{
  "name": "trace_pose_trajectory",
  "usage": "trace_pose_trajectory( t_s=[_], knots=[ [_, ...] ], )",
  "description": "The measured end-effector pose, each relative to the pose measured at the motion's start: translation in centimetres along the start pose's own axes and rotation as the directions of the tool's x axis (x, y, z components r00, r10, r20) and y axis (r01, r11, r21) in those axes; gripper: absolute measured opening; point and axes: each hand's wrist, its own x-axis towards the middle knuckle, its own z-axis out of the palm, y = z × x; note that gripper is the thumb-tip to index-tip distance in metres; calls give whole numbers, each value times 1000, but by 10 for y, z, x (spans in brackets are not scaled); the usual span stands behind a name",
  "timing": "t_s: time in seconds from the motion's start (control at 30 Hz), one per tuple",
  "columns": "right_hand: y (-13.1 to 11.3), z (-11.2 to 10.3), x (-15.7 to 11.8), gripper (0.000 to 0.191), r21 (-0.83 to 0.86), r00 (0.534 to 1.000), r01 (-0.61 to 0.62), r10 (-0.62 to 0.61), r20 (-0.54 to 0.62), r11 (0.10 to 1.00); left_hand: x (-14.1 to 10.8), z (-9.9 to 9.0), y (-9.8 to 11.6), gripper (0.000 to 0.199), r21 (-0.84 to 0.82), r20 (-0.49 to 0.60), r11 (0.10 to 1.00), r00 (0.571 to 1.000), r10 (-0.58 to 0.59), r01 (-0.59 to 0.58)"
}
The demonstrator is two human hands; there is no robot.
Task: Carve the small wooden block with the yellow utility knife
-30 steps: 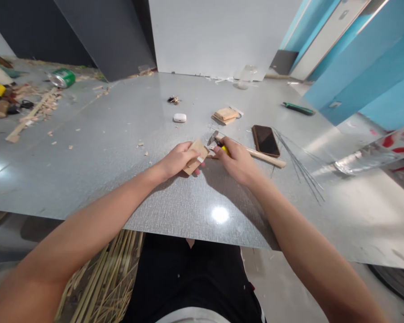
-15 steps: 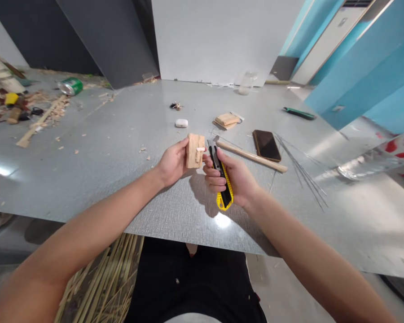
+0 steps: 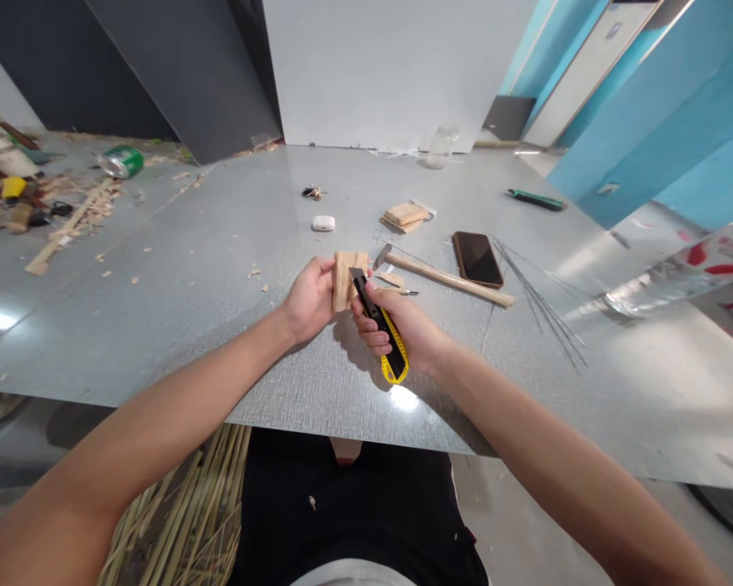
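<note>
My left hand (image 3: 309, 301) is closed on the left side of a small pale wooden block (image 3: 343, 286), held upright just above the table. A yellow and black utility knife (image 3: 393, 348) is gripped in my right hand (image 3: 408, 324), its handle slanting down toward me. The knife's front end overlaps the block's right part; whether the blade touches the wood I cannot tell. Just beyond my right hand lies a hammer (image 3: 445, 274) with a wooden handle. A thin wood piece (image 3: 392, 279) rests near the hammer's head.
Beyond my hands lie a white case (image 3: 323, 223), stacked wood pieces (image 3: 405, 216), a phone (image 3: 477, 260), thin metal rods (image 3: 541, 297) and a green-black cutter (image 3: 536, 199). A green can (image 3: 120, 162) and wood scraps are at left. The table's front edge runs before my lap.
The knife has moved left, from beside the block to across its face. The white bit seen on the block earlier no longer shows. The view has shifted slightly.
</note>
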Motion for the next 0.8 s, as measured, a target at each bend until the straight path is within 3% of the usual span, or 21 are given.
trace_pose_trajectory(
  t_s=[0.13,0.2,0.33,0.5,0.67,0.8],
  knots=[
    [-1,0,-2,44,-61,989,-132,135,55,989,-1,1,3,46,-81,-79,996,997,18,-25],
    [-5,0,-6,43,-18,996,-69,70,48,997,-1,0,5,46,-68,-94,995,994,64,-70],
    [-12,-2,-9,42,85,990,115,-107,-93,990,2,-3,3,44,-55,-70,992,992,109,-113],
    [-7,-4,-4,42,35,982,127,-120,-148,991,7,-7,-4,32,21,-176,992,977,123,-122],
    [-3,1,-7,32,-145,948,249,-272,-167,957,8,-12,0,33,145,-254,971,942,221,-189],
    [-4,0,-8,34,-405,911,318,-394,-118,857,11,-18,2,29,275,-339,936,889,307,-218]
  ],
)
